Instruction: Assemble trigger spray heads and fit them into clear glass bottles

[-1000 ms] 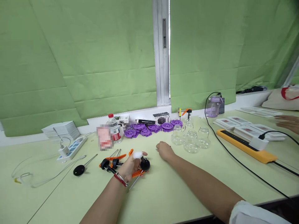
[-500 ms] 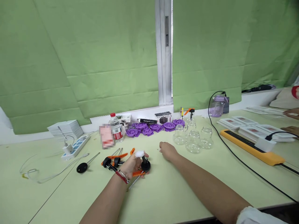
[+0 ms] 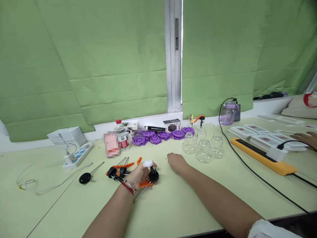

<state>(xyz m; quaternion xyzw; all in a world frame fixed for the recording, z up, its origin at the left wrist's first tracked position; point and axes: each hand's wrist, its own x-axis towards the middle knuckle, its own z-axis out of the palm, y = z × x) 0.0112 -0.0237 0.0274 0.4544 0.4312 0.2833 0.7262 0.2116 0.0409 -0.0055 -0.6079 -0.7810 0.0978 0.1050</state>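
My left hand point(image 3: 138, 175), its thumb wrapped in white, is closed around a black part with an orange lever and a thin metal rod point(image 3: 153, 176). The black round end faces up to the right, and the rod points down toward the table. My right hand point(image 3: 177, 162) rests on the table with its fingers curled down; whatever they pinch is hidden. Tiny dark bits point(image 3: 166, 158) lie at its fingertips. Beside my left wrist are similar black and orange parts point(image 3: 123, 171) with metal rods. A black disc with a rod point(image 3: 85, 178) lies farther left.
Several clear jars point(image 3: 203, 152) stand beyond my right hand. Purple round parts point(image 3: 156, 136) lie along the wall near a bottle point(image 3: 122, 137). A yellow power strip point(image 3: 262, 158), its cable and stacked cards point(image 3: 264, 140) are at right, near another person's hand point(image 3: 305, 138).
The view has shifted slightly, so most things sit a little farther left. My hands keep nearly the same pose. At far right, the other person's hand has moved.
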